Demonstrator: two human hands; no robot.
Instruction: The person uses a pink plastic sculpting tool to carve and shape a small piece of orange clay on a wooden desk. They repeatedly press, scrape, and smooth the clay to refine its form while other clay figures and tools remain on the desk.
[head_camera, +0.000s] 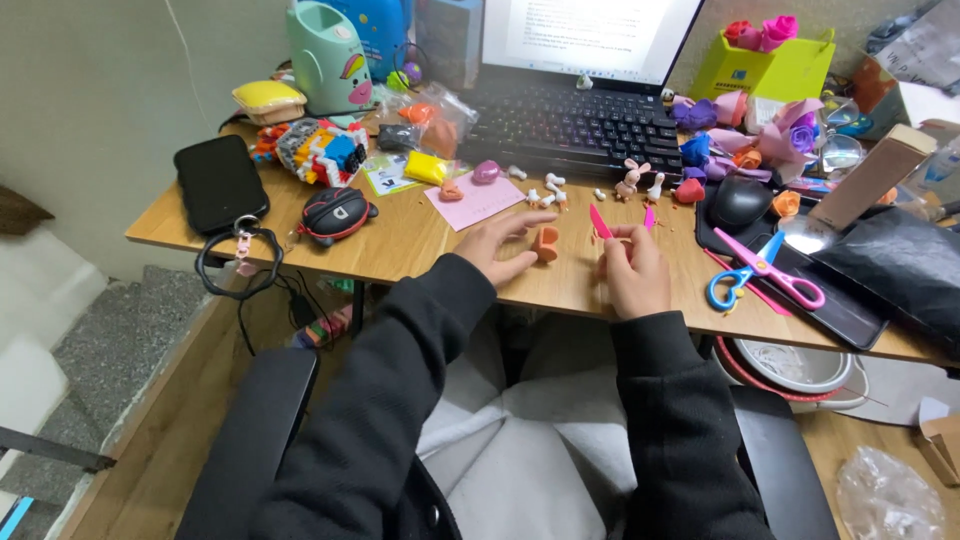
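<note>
Left hand lay on the desk, fingers spread a little, thumb and fingertips closed on an orange clay lump. Lump sat on the desk near its front edge, between the two hands.

Right hand just right of it, fingers curled together, pinching a pink blade tool that stuck up and left from the fingertips. Couldn't tell how many fingers were on it. A second pink sliver stood just above that hand; whether it was held or loose, unclear.

Both sleeves black.

Around them:
- pink card behind the left hand, with a small orange clay bit and a purple-pink bit on it
- small white clay pieces and two white rabbit figures in front of the laptop
- red clay heart beside the rabbits
- scissors, pink and blue handles, right of the right hand, blades shut
- black mouse behind the scissors
- yellow clay in a bag, left of the card
- black phone at the far left edge, black case and a brick toy near it
- paper flowers at the laptop's right
</note>
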